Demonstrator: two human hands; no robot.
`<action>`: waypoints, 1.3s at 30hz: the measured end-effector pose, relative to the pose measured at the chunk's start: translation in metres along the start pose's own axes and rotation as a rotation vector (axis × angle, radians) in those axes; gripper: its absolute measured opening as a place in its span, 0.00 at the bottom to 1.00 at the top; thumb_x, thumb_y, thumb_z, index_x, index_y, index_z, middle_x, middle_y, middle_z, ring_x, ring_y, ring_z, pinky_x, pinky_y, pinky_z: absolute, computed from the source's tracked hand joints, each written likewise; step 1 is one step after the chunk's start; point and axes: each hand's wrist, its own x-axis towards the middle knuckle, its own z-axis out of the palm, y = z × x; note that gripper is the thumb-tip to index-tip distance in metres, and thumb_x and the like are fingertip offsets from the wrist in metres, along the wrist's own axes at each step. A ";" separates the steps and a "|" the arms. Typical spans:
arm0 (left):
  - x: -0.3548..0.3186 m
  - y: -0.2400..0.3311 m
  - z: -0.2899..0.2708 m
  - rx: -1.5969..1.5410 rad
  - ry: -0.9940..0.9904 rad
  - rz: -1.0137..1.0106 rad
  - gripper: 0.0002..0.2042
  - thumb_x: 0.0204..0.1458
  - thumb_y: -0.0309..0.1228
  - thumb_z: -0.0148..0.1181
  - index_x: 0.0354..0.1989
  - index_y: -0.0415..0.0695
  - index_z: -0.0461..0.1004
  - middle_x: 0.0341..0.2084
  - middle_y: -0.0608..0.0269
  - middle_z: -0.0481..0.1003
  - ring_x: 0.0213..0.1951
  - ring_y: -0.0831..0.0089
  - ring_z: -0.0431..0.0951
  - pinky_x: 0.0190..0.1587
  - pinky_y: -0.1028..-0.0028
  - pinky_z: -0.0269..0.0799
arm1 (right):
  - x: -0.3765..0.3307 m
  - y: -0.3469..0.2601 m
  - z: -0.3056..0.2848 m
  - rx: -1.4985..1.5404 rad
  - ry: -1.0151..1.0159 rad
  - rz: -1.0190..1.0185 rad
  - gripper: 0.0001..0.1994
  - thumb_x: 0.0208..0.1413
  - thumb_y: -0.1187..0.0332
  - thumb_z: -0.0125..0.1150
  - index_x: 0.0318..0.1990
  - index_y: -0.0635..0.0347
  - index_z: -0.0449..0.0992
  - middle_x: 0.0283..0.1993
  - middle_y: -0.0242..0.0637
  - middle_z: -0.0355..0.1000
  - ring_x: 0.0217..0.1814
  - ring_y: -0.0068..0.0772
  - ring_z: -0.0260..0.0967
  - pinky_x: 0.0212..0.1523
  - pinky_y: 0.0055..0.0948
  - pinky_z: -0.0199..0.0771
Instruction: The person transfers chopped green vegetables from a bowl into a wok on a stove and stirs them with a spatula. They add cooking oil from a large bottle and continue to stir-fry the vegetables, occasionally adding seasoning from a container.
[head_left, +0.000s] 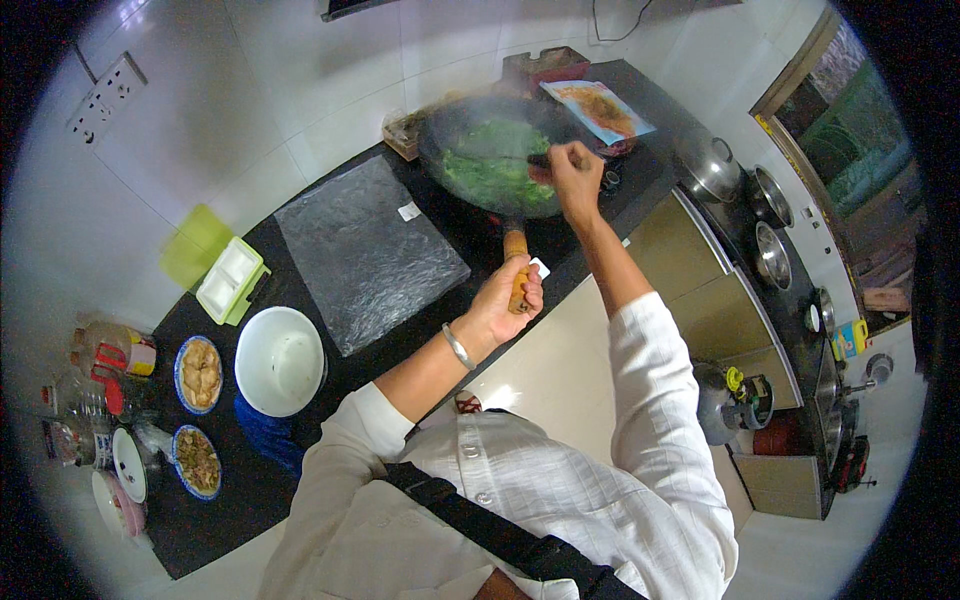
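A dark wok (470, 125) full of green leafy vegetables (495, 165) steams on the black counter. My left hand (505, 300) grips the wok's wooden handle (515, 245) and wears a metal bangle on the wrist. My right hand (575, 175) reaches over the wok's right rim, closed on the dark handle of a spatula (538, 159) that lies across the greens.
A grey cutting board (365, 250) lies left of the wok. A white bowl (278, 360), two blue-rimmed plates of food (200, 375), a green-lidded seasoning box (230, 280), bottles and jars stand at the left end. Pots and lids (712, 165) line the right counter.
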 end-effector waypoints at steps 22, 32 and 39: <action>0.000 -0.008 -0.001 0.025 -0.002 0.005 0.09 0.49 0.33 0.55 0.33 0.42 0.64 0.20 0.71 0.65 0.18 0.83 0.64 0.19 0.85 0.61 | -0.064 -0.049 -0.068 -0.270 -0.064 -0.105 0.09 0.48 0.74 0.53 0.19 0.64 0.64 0.16 0.35 0.65 0.18 0.18 0.64 0.19 0.21 0.64; 0.002 -0.001 -0.004 -0.024 -0.003 0.003 0.10 0.49 0.32 0.55 0.35 0.41 0.64 0.21 0.70 0.65 0.19 0.83 0.63 0.20 0.85 0.61 | 0.010 -0.063 -0.041 -0.015 0.183 -0.053 0.09 0.46 0.72 0.52 0.17 0.65 0.67 0.16 0.30 0.65 0.16 0.19 0.61 0.17 0.21 0.63; -0.002 0.000 -0.002 -0.024 0.009 0.009 0.11 0.48 0.32 0.56 0.36 0.41 0.64 0.21 0.70 0.65 0.19 0.83 0.63 0.19 0.85 0.61 | -0.030 0.011 -0.027 -0.027 -0.078 0.063 0.09 0.52 0.71 0.51 0.26 0.68 0.68 0.26 0.37 0.69 0.27 0.30 0.72 0.27 0.25 0.76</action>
